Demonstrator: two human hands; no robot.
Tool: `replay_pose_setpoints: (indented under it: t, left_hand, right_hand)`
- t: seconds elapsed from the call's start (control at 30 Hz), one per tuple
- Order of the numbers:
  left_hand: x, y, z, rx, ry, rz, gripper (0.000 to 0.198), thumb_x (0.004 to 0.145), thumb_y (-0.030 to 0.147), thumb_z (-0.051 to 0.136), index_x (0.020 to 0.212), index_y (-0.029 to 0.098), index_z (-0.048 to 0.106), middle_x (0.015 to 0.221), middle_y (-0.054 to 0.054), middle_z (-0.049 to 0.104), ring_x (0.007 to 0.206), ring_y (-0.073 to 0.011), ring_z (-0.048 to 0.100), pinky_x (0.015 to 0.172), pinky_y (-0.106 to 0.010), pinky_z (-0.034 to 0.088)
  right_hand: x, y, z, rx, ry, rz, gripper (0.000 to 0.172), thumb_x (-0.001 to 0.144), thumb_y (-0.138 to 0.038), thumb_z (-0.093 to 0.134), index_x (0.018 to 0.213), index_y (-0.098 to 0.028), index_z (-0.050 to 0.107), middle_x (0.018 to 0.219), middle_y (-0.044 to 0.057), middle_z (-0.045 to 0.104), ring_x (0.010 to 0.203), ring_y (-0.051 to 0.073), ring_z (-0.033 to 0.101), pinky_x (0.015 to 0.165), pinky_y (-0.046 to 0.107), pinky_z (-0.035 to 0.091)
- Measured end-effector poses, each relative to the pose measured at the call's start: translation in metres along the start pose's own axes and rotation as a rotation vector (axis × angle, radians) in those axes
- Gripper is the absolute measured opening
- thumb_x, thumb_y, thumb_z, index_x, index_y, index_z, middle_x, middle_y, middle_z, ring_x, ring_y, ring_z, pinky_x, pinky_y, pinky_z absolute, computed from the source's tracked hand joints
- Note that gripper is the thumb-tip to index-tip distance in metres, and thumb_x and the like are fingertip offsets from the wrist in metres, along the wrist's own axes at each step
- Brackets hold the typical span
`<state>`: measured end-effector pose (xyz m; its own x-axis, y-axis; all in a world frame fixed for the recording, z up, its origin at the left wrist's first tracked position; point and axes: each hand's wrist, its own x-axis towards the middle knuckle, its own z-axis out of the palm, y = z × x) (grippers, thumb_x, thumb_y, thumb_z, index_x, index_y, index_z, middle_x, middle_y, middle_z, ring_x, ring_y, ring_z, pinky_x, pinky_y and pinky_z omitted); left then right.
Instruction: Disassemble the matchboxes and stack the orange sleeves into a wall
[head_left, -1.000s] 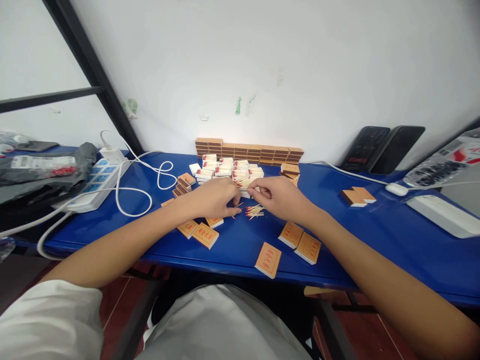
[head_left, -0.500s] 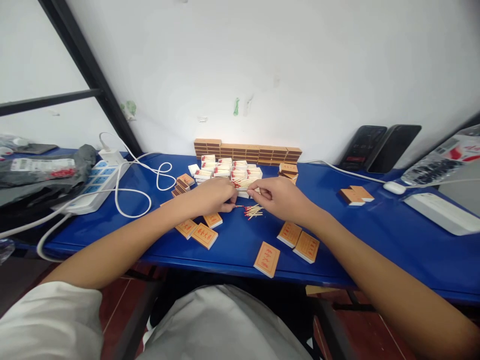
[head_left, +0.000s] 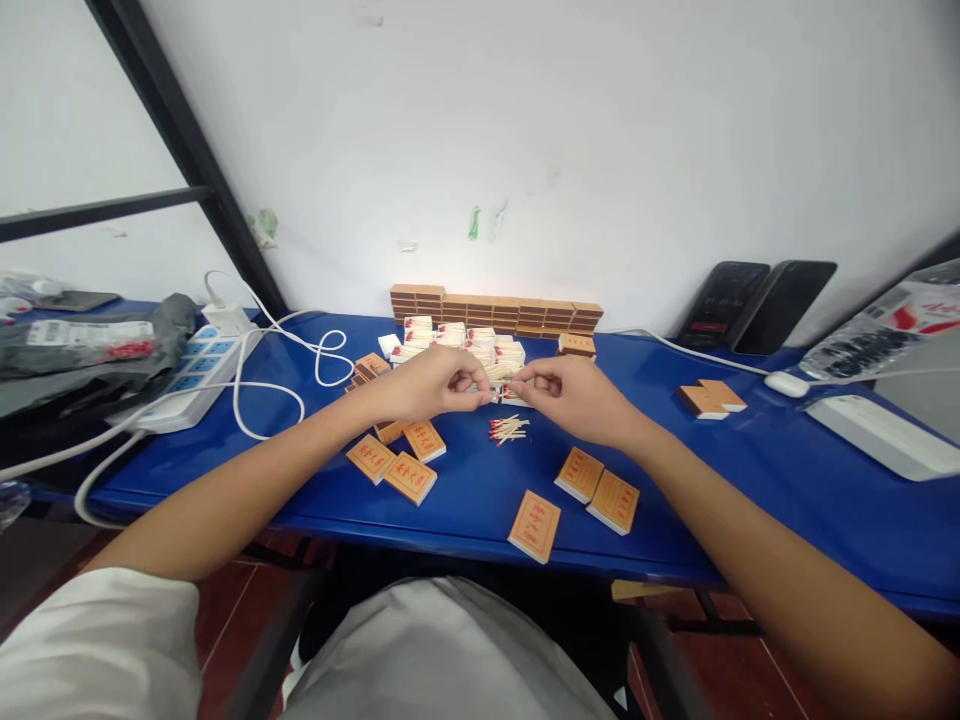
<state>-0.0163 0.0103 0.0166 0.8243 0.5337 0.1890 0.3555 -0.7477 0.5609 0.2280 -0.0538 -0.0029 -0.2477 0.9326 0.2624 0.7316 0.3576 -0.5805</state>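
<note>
My left hand [head_left: 439,385] is pinched at the near edge of the open match trays, with a small pale bit of a match [head_left: 492,397] at its fingertips. Opposite it, my right hand [head_left: 570,397] also has thumb and finger pressed together; whatever lies between them is too small to make out. The fingertips of both hands are close together. Beyond them, white matchbox trays [head_left: 450,336] full of red-tipped matches sit in rows, partly hidden by my hands. Just nearer to me, a loose pile of matches [head_left: 509,429] lies on the blue table [head_left: 472,500].
Orange matchboxes [head_left: 410,477] lie left of the pile, others [head_left: 613,502] to the right. A stacked matchbox row [head_left: 495,312] lines the wall. A power strip [head_left: 191,375] with cables is left; phones [head_left: 784,307], a white device [head_left: 885,436] and a plastic bottle [head_left: 862,335] are right.
My left hand has risen from beside the loose matches to the near trays. My right hand has shifted slightly right and down, still pinched.
</note>
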Motion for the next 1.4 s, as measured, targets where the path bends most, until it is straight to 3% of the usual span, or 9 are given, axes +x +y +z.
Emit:
replay_pose_setpoints:
  t: [0.13, 0.23, 0.53, 0.67, 0.77, 0.83, 1.0, 1.2, 1.4]
  left_hand:
    - [0.002, -0.002, 0.003, -0.131, 0.095, 0.012, 0.021, 0.094, 0.037, 0.068, 0.092, 0.018, 0.076, 0.064, 0.004, 0.044, 0.060, -0.0108, 0.039, 0.056, -0.025, 0.030]
    - [0.004, -0.007, 0.006, -0.195, 0.097, 0.005, 0.024, 0.094, 0.040, 0.068, 0.092, 0.018, 0.076, 0.061, 0.005, 0.042, 0.057, -0.0100, 0.036, 0.054, -0.025, 0.029]
    - [0.005, -0.004, 0.012, -0.316, 0.154, 0.009, 0.032, 0.093, 0.048, 0.071, 0.093, 0.017, 0.080, 0.062, 0.002, 0.055, 0.058, -0.0106, 0.041, 0.055, -0.027, 0.032]
    - [0.003, 0.003, 0.009, -0.221, 0.266, 0.000, 0.030, 0.094, 0.046, 0.070, 0.090, 0.018, 0.080, 0.065, 0.000, 0.061, 0.060, -0.0106, 0.045, 0.057, -0.027, 0.036]
    - [0.001, 0.005, 0.002, -0.058, 0.338, 0.021, 0.027, 0.096, 0.041, 0.066, 0.088, 0.018, 0.078, 0.067, -0.001, 0.063, 0.063, -0.0115, 0.050, 0.060, -0.027, 0.039]
    - [0.000, 0.005, -0.004, 0.060, 0.281, 0.074, 0.023, 0.095, 0.036, 0.067, 0.086, 0.018, 0.078, 0.067, -0.001, 0.063, 0.062, -0.0118, 0.051, 0.060, -0.027, 0.039]
    - [-0.003, -0.001, -0.012, 0.360, -0.027, 0.133, 0.011, 0.085, 0.028, 0.074, 0.084, 0.019, 0.080, 0.068, 0.000, 0.064, 0.064, -0.0142, 0.057, 0.064, -0.029, 0.039]
    - [-0.004, -0.010, -0.006, 0.457, -0.147, 0.082, 0.018, 0.084, 0.035, 0.080, 0.095, 0.021, 0.081, 0.080, -0.002, 0.071, 0.072, -0.0181, 0.062, 0.067, -0.031, 0.039]
    - [-0.003, -0.005, -0.007, 0.463, -0.210, 0.061, 0.013, 0.083, 0.029, 0.082, 0.093, 0.020, 0.080, 0.082, -0.002, 0.070, 0.077, -0.0189, 0.062, 0.069, -0.031, 0.038]
  right_hand:
    - [-0.002, -0.004, 0.008, 0.295, -0.109, -0.010, 0.038, 0.091, -0.054, 0.069, 0.092, -0.018, 0.079, 0.066, -0.001, 0.059, 0.060, 0.014, 0.047, 0.056, 0.028, 0.037]
    - [-0.001, -0.006, 0.016, 0.390, -0.045, -0.024, 0.041, 0.089, -0.058, 0.072, 0.089, -0.017, 0.078, 0.075, 0.002, 0.067, 0.065, 0.014, 0.053, 0.060, 0.028, 0.044]
    - [-0.002, -0.008, 0.026, 0.399, 0.084, -0.011, 0.040, 0.085, -0.058, 0.076, 0.089, -0.018, 0.079, 0.076, 0.003, 0.069, 0.065, 0.015, 0.053, 0.059, 0.029, 0.043]
    - [-0.004, -0.009, 0.015, 0.339, 0.092, -0.030, 0.035, 0.087, -0.053, 0.074, 0.086, -0.019, 0.078, 0.072, 0.003, 0.068, 0.064, 0.016, 0.054, 0.058, 0.029, 0.042]
    - [-0.007, -0.006, -0.002, 0.104, 0.071, -0.101, 0.023, 0.089, -0.041, 0.071, 0.083, -0.019, 0.076, 0.068, 0.002, 0.065, 0.061, 0.015, 0.052, 0.058, 0.029, 0.040]
    - [-0.008, -0.004, -0.014, -0.099, -0.041, -0.158, 0.015, 0.088, -0.032, 0.069, 0.081, -0.020, 0.074, 0.068, 0.002, 0.065, 0.062, 0.015, 0.053, 0.060, 0.029, 0.038]
    - [-0.004, -0.008, -0.019, -0.394, -0.300, -0.177, 0.010, 0.086, -0.020, 0.068, 0.076, -0.021, 0.071, 0.072, 0.002, 0.068, 0.065, 0.016, 0.056, 0.061, 0.029, 0.035]
    - [-0.002, -0.017, -0.008, -0.442, -0.365, -0.131, 0.009, 0.091, -0.026, 0.071, 0.086, -0.019, 0.072, 0.078, 0.004, 0.069, 0.069, 0.017, 0.056, 0.062, 0.029, 0.032]
    - [-0.003, -0.002, -0.015, -0.356, -0.293, -0.137, 0.013, 0.094, -0.030, 0.068, 0.087, -0.020, 0.074, 0.069, 0.001, 0.062, 0.064, 0.017, 0.054, 0.061, 0.030, 0.032]
